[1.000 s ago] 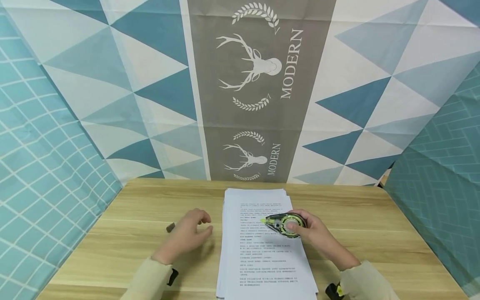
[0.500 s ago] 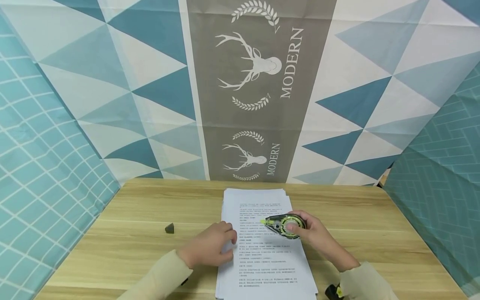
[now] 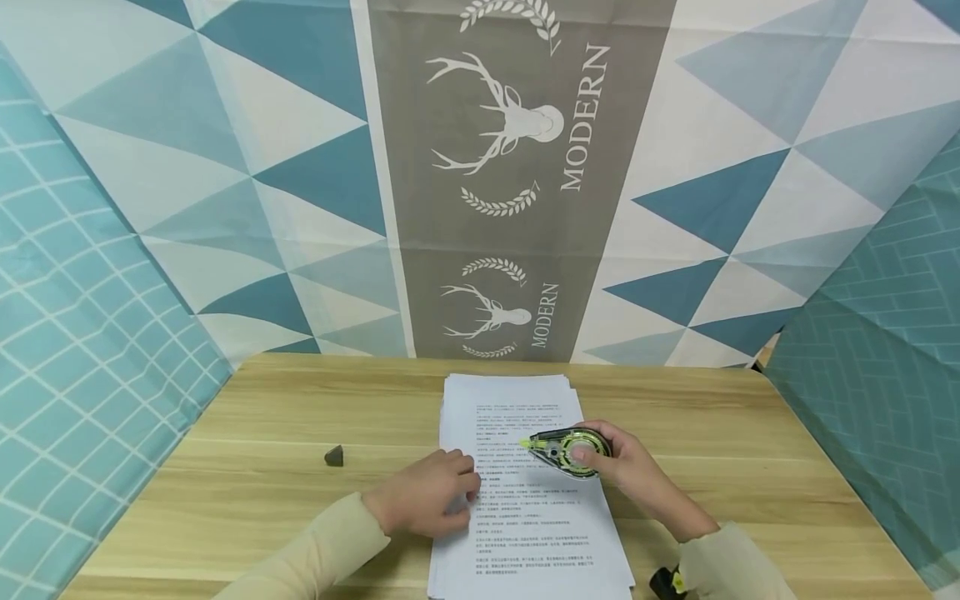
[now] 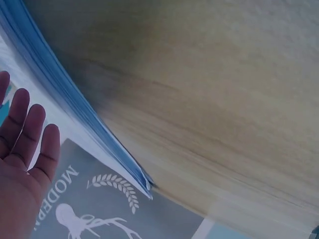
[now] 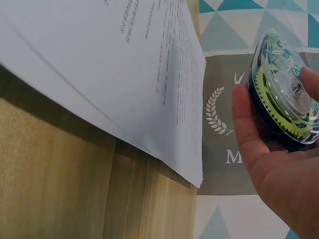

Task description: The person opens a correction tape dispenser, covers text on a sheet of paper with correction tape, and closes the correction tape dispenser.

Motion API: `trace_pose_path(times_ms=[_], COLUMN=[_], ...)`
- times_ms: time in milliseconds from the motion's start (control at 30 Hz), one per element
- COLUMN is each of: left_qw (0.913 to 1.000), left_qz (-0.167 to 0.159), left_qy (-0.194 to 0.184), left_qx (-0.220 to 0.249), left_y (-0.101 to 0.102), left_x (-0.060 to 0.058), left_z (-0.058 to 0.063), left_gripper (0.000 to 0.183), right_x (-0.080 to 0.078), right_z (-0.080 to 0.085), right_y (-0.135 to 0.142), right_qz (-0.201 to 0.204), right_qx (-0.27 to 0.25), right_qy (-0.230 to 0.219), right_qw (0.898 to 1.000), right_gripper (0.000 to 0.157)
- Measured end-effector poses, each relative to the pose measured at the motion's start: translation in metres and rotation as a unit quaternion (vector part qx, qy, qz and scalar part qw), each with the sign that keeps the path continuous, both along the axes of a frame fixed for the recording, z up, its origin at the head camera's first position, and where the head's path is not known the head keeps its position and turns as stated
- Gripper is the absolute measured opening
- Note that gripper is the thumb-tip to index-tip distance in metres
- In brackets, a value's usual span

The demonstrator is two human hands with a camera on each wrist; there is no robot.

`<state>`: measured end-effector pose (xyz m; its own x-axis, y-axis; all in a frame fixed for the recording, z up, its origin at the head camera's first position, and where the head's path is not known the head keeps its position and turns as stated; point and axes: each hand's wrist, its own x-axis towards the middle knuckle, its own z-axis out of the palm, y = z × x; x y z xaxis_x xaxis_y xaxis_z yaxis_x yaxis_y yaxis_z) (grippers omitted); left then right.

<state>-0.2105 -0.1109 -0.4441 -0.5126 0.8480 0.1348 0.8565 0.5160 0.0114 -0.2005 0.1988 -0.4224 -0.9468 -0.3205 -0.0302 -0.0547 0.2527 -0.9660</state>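
A correction tape [image 3: 570,452] with a clear case and green gears is pinched between the thumb and fingers of my right hand [image 3: 633,471], its green tip pointing left above the printed page. The right wrist view shows the same correction tape [image 5: 281,94] held apart from the sheets. My left hand [image 3: 427,493] is at the left side of the paper stack [image 3: 540,508], fingers loosely bent over its edge and holding nothing. In the left wrist view, the fingers of that left hand [image 4: 27,149] look relaxed; whether they touch the paper is unclear.
On the wooden table [image 3: 300,400], left of the stack, lies a small dark wedge-shaped piece [image 3: 334,456]. A patterned backdrop [image 3: 487,167] rises behind the table's far edge. Some black and yellow-green item [image 3: 667,582] shows beside the right sleeve.
My left hand has moved right, from beside the small dark piece to the paper's left edge, uncovering that piece. The right hand holds the correction tape in nearly the same place.
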Motion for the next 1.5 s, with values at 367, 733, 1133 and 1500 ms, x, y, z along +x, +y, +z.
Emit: trace_pose_path(times_ms=[367,733,1133,1500], left_qw=[0.9997,0.9983,0.9983,0.9989], left_qz=[-0.024,-0.047,-0.045,-0.039], left_qy=[0.003,0.027,0.032,0.021], left_qx=[-0.006,0.020,0.016,0.016], left_y=[0.000,-0.005,-0.008,-0.007], left_x=[0.000,0.000,0.000,-0.001], left_z=[-0.007,-0.014,-0.015,-0.021], left_gripper=[0.012,0.015,0.017,0.017], right_x=[-0.002,-0.003,-0.006,-0.008], right_z=[-0.001,-0.004,-0.007,-0.011], right_y=[-0.001,0.001,0.001,-0.001], right_qz=[-0.004,0.003,0.037,0.052], right_qx=[0.007,0.022,0.026,0.019], right_qy=[0.001,-0.010,0.004,0.001], right_qw=[1.000,1.000,0.999,0.998], right_gripper=[0.046,0.049,0.043,0.044])
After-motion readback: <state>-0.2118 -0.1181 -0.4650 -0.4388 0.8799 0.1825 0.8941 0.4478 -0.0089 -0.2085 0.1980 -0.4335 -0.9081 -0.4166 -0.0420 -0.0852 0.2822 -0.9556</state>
